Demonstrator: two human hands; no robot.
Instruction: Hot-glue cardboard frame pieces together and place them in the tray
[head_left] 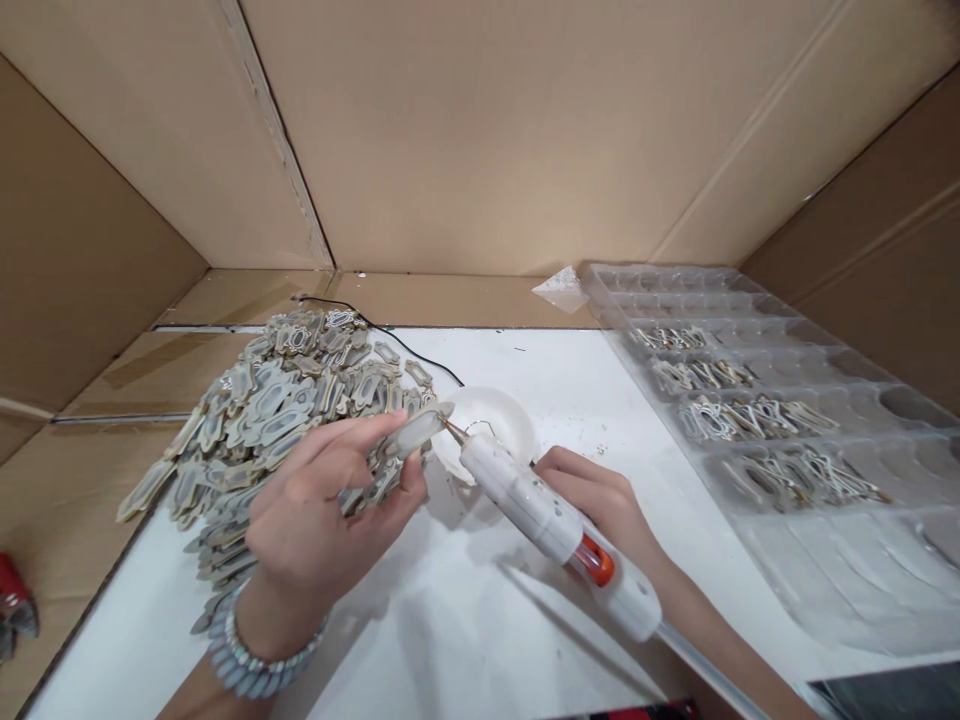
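Between thumb and fingers, my left hand pinches a small grey frame-shaped piece with a pale oval middle. My right hand is wrapped round a white hot glue gun with an orange switch; a clear glue stick trails from its back end. The gun's metal nozzle is at the right end of the frame-shaped piece; whether it touches cannot be made out. Behind the nozzle sits a white round dish. Beside and under my left hand lies a big heap of similar grey pieces.
On the right stands a clear plastic tray with rows of compartments, several holding pieces with white loops. A black cord runs behind the dish. A clear plastic scrap lies at the back. Cardboard walls surround the white table. Red-handled pliers lie far left.
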